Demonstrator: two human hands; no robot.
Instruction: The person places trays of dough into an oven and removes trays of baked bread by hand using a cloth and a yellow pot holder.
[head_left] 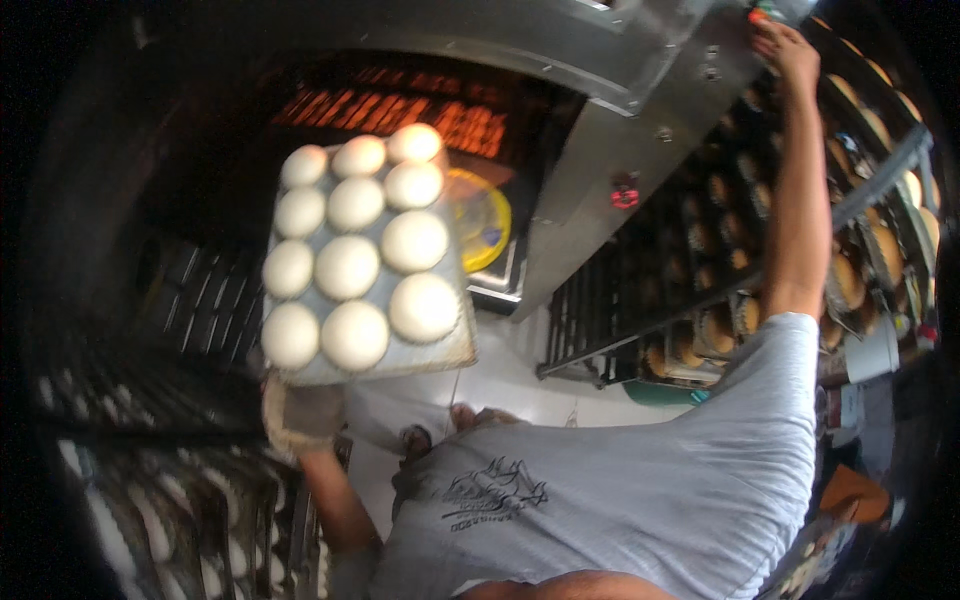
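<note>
A metal baking tray loaded with several round white dough balls is held out in front of the oven opening. My left hand, in a worn brownish oven mitt, grips the tray's near-left edge from below; the tray hides its fingertips. Far up at the right, my right hand is stretched to the oven's metal front. Its fingers are closed at a small orange-red knob there. Behind the tray, orange-glowing bars show inside the oven.
A red knob sticks out of the metal oven front. Beside the tray lies a round yellow-rimmed thing. On the right stands a rack of browned buns; at lower left, another rack holds pale dough. White floor tiles show below.
</note>
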